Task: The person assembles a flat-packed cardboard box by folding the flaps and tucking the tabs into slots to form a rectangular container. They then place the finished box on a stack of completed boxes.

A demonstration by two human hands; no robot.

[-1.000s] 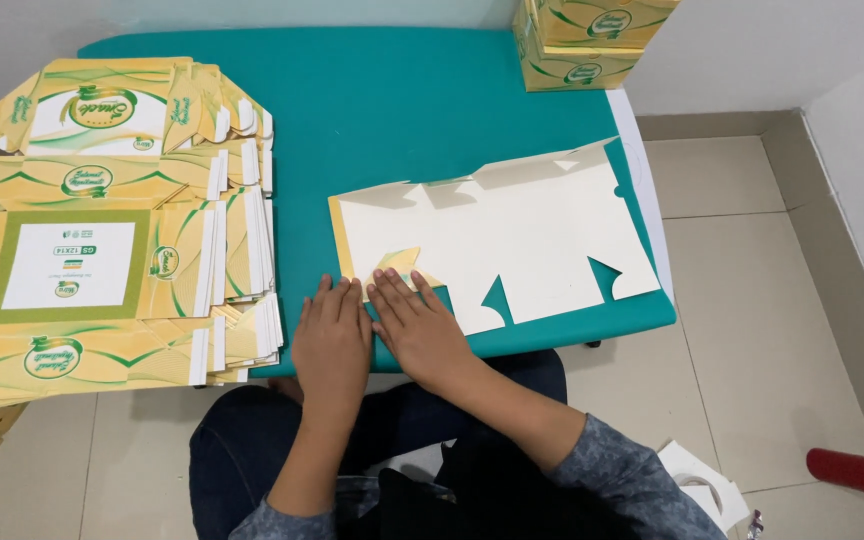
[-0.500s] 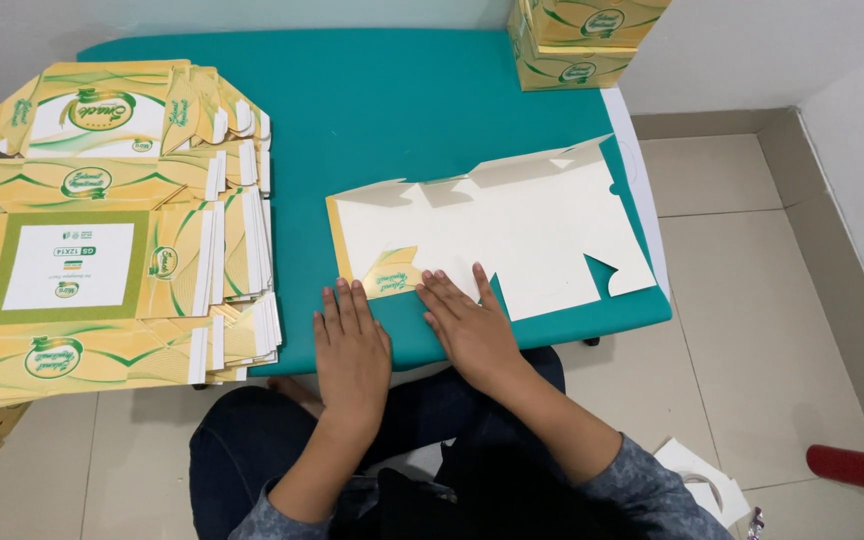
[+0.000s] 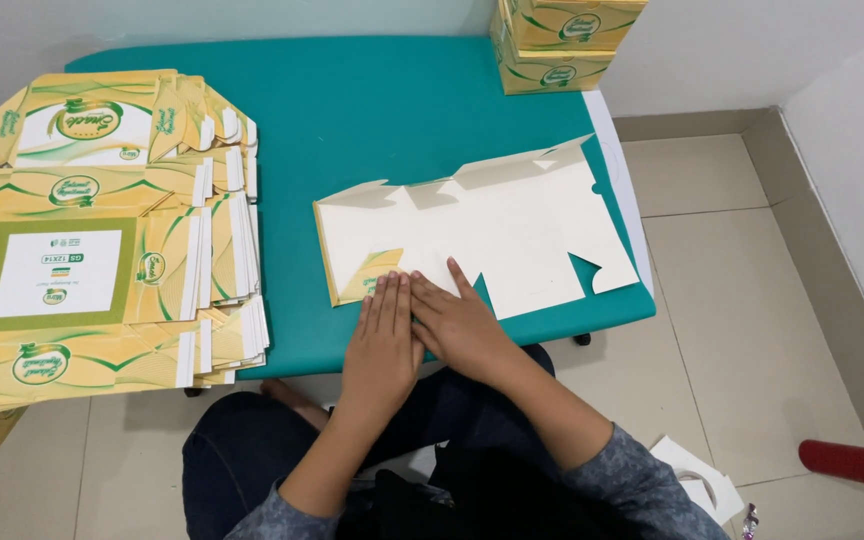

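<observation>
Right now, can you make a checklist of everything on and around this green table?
Surface: teal table, bare in the middle.
Job's things: flat white carton blank lying printed side down, one flap folded over.
Clutter: stack of yellow-green flat cartons at left; folded boxes at the far edge.
Hands: left hand and right hand side by side, flat on the blank's near edge.
Cables: nothing seen.
Surroundings: tiled floor, red object, paper scraps.

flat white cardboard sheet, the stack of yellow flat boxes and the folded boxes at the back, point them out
flat white cardboard sheet (image 3: 512,225), head view, on its bare white middle panel.
stack of yellow flat boxes (image 3: 102,270), head view, on the top sheet's yellow border.
folded boxes (image 3: 562,40), head view, on the yellow front side.
</observation>
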